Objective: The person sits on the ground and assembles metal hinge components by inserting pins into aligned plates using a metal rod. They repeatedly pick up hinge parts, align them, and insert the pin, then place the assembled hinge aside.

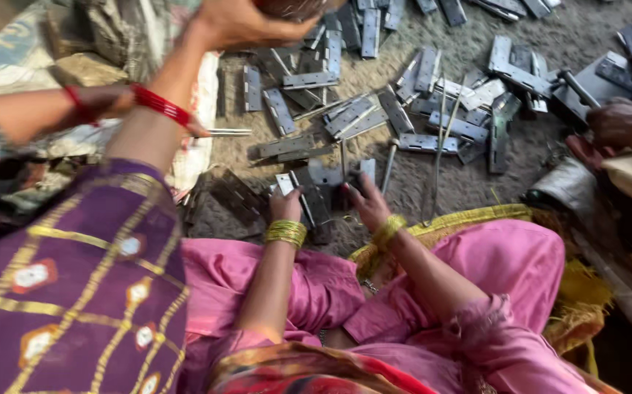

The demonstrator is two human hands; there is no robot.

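Observation:
My left hand, with gold bangles on the wrist, grips the left end of a grey metal hinge low over the ground. On the hinge's right leaf rests my right hand, fingers closed on it. The two hands hold the hinge between them just in front of my pink-clad knees. A long thin metal pin lies just beyond my right hand.
Several loose hinges and rods are scattered over the sandy ground ahead. A co-worker in a purple sleeve reaches to the top of the view; their other hand holds thin pins. Another person's hand is at the right by a metal block.

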